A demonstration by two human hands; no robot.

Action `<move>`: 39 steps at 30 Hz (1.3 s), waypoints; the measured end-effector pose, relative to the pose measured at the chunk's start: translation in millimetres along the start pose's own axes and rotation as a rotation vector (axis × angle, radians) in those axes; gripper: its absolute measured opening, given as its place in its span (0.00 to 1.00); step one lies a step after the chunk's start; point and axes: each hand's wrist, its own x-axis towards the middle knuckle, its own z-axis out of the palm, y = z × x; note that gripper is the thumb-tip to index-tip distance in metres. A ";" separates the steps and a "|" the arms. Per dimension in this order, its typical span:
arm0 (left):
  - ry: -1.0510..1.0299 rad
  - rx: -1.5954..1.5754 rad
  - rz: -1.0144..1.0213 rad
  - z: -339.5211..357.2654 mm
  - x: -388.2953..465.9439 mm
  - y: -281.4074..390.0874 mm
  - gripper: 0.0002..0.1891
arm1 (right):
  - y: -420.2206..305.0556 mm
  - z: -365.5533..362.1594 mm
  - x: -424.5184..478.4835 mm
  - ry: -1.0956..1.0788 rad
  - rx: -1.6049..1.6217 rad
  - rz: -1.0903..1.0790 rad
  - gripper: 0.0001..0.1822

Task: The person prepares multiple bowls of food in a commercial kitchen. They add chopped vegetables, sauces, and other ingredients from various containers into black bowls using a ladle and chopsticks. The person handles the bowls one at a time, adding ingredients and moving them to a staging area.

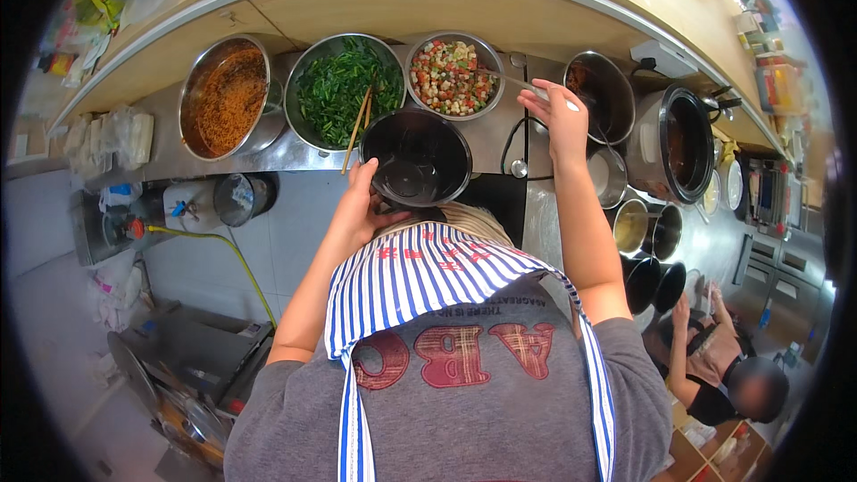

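My left hand (365,211) holds a black bowl (420,177) by its left side, in front of my apron; nothing shows inside but reflections. My right hand (557,117) grips the pale handle end of a metal spoon (519,80). The spoon's far end rests in a steel bowl of diced red, white and green pieces (452,77). Left of that, a steel bowl holds chopped green leaves (341,90), with a pair of wooden chopsticks (358,130) leaning across its rim. A further steel pot contains an orange-brown crumbly food (231,104).
Right of my arm stand a deep steel pot (616,100), a large cooker with a dark liner (689,147) and several smaller pots (629,227). A coworker (716,348) works at lower right. A yellow hose (234,248) runs at left. A wooden shelf (402,3) overhangs the counter's back.
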 end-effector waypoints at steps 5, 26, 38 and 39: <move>-0.039 0.099 0.160 16.7 -10.7 10.4 0.37 | 10.5 -9.6 3.5 0.025 -0.020 0.104 0.17; -0.015 -0.064 0.434 23.5 23.7 20.1 0.34 | -16.4 17.4 -106.4 -0.260 -0.807 -0.892 0.15; -0.224 -0.406 0.360 -5.9 43.2 14.7 0.24 | 86.5 4.3 -48.7 -0.070 0.407 0.294 0.30; -0.253 -0.420 0.365 5.1 34.1 21.1 0.25 | 86.5 -0.3 -53.6 -0.043 0.279 0.349 0.32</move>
